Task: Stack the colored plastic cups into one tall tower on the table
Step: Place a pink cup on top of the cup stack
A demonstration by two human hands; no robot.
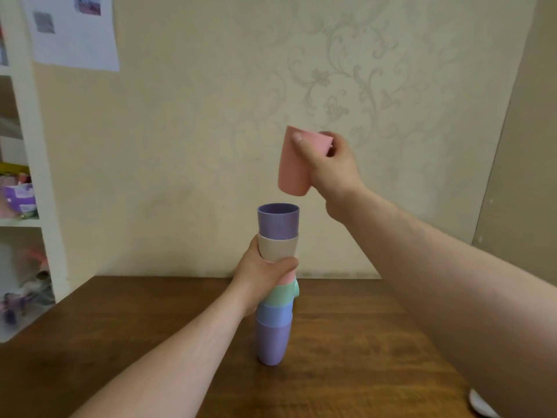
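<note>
A tower of nested cups stands on the wooden table. From the bottom it shows purple, blue, green, a sliver of pink, beige, and a ribbed purple cup on top, mouth up. My left hand is wrapped around the tower at the beige cup. My right hand holds a pink cup in the air, above and slightly right of the tower's top, apart from it. The pink cup is tilted, with its bottom end pointing down.
A beige patterned wall stands right behind the table's far edge. White shelves with boxes and toys fill the left side. A white object lies at the table's near right corner, partly hidden by my right arm.
</note>
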